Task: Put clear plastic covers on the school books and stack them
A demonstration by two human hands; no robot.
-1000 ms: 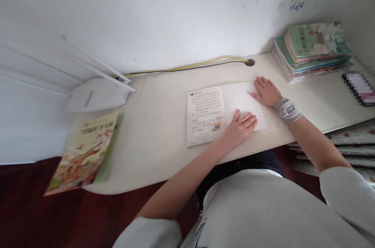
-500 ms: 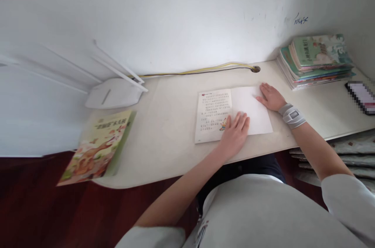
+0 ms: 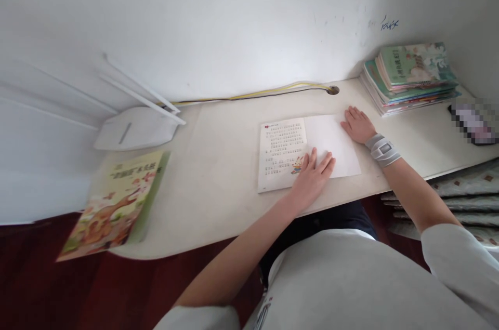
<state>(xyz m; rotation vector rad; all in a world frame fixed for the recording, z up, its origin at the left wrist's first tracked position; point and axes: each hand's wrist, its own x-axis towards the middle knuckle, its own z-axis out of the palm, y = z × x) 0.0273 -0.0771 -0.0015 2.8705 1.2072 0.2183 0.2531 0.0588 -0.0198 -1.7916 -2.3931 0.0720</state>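
Observation:
An open booklet (image 3: 280, 137) lies on the white desk, its left page printed with text and a small cartoon rabbit, its right page blank. My left hand (image 3: 313, 179) rests flat across the lower middle of the booklet, fingers spread over both pages, covering part of the lower edge. At the right edge of the blank page, my right hand (image 3: 358, 124) lies palm down with its fingers apart, mostly on the desk. A grey band with a small dark face is around my right wrist. Neither hand grips anything.
A white router (image 3: 136, 128) with antennas stands at the left. Before it, books with a giraffe cover (image 3: 113, 205) overhang the desk edge. Cables run along the wall into a hole (image 3: 332, 90). A book stack (image 3: 413, 73) and a phone (image 3: 471, 122) are at the right.
The view has shifted slightly. My left hand's fingers have parted more, with a wider gap in the middle. My right hand has moved slightly outward from the blank page. The booklet remains open.

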